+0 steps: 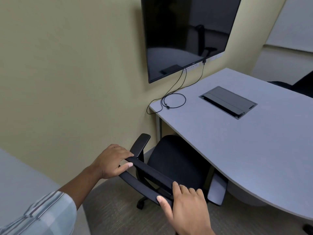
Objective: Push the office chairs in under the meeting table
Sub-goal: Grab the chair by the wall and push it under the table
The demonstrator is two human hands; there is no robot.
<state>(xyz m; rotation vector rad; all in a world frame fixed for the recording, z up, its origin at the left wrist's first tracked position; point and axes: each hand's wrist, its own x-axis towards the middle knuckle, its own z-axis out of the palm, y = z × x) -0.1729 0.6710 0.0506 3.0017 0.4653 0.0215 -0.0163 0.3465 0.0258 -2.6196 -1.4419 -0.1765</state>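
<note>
The office chair [176,160] is showing matt black cloth and plastic. The meeting table [237,141] is looking smooth and grey, the screen [184,31] glossy

Table leg [158,126] and wall [67,82] (close together) flank chair [176,160].

Two chairs [169,163] [299,83], one table [237,141], one screen [186,34], two hands [110,161] [188,209].

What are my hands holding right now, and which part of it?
Both hands grip the black office chair by the top edge of its backrest: the left hand near the left end, the right hand near the right end.
</note>
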